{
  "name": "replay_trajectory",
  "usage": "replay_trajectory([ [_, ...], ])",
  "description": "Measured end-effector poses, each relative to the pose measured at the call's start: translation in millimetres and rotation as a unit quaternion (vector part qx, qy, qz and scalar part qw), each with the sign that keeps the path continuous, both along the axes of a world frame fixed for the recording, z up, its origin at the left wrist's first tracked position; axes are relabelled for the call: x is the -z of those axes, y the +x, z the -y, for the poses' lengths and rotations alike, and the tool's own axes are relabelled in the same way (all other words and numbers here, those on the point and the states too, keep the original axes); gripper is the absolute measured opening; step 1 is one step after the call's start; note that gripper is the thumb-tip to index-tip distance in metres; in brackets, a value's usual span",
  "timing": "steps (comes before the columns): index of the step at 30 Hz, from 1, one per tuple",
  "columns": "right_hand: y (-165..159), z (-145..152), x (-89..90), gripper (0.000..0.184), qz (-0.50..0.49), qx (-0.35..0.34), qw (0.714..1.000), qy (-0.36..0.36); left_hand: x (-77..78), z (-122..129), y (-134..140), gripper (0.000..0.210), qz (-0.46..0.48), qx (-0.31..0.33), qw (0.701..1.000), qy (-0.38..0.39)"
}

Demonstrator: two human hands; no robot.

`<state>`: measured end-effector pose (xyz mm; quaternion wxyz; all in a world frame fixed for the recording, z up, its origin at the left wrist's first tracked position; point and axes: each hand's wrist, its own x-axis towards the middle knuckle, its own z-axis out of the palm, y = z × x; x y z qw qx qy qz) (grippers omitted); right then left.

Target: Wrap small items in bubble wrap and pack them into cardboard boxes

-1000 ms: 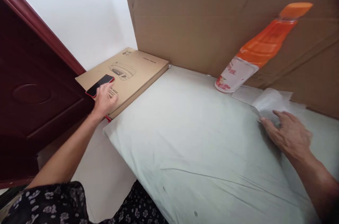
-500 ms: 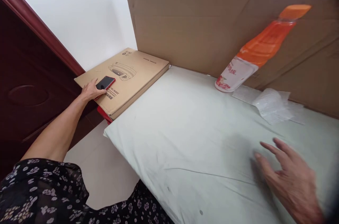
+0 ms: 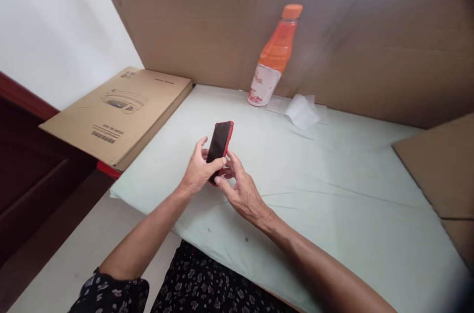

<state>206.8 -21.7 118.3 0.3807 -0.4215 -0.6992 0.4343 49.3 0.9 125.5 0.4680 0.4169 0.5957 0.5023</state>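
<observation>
A smartphone [image 3: 219, 141] in a red case is held upright and slightly tilted above the table, its dark screen facing me. My left hand [image 3: 199, 167] is closed around its lower left part, with the thumb lying across the front. At the phone's lower right edge is my right hand [image 3: 240, 187], its thumb near the bottom corner and its fingers curled at the side and partly behind the phone. Both hands are in contact with the phone, as far as I can see.
A bottle [image 3: 274, 61] of orange drink leans at the back beside crumpled clear plastic wrap [image 3: 302, 111]. A flat cardboard box [image 3: 148, 100] lies at the left. Cardboard panels [image 3: 207, 21] rise behind the pale green tablecloth [image 3: 333, 165], with another cardboard piece [image 3: 440, 165] at the right.
My left hand has lifted the smartphone off the cardboard box and brought it right, over the table. My right hand has come in from the right to the phone. The view has turned right.
</observation>
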Motion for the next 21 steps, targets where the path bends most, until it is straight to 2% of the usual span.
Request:
replay_trajectory([
  [2,15.5,-0.5,9.5,0.067,-0.025,0.042,0.999,-0.01,11.4,-3.2,31.1,0.086,0.108,-0.01,0.994,-0.008],
  [4,34.9,0.1,20.4,0.063,-0.057,0.063,0.996,-0.021,19.8,-7.6,48.3,0.06,0.203,-0.009,0.979,-0.002],
  [6,50.7,1.2,31.6,0.062,-0.091,0.063,0.993,-0.039,27.0,-11.4,56.1,0.042,0.268,-0.004,0.963,0.008],
  [9,60.8,1.7,47.1,0.061,-0.114,0.064,0.99,-0.062,37.4,-13.6,60.7,0.025,0.312,-0.019,0.95,0.013],
  [14,58.6,-1.0,59.0,0.062,-0.14,0.064,0.985,-0.082,46.6,-11.4,63.8,0.019,0.324,-0.036,0.945,0.002],
  [17,57.6,-1.3,57.7,0.066,-0.178,0.07,0.977,-0.097,46.3,-10.4,64.4,0.02,0.335,-0.048,0.941,-0.004],
  [21,57.0,-1.0,52.9,0.06,-0.191,0.082,0.973,-0.103,45.8,-10.5,64.5,0.02,0.337,-0.058,0.94,-0.013],
])
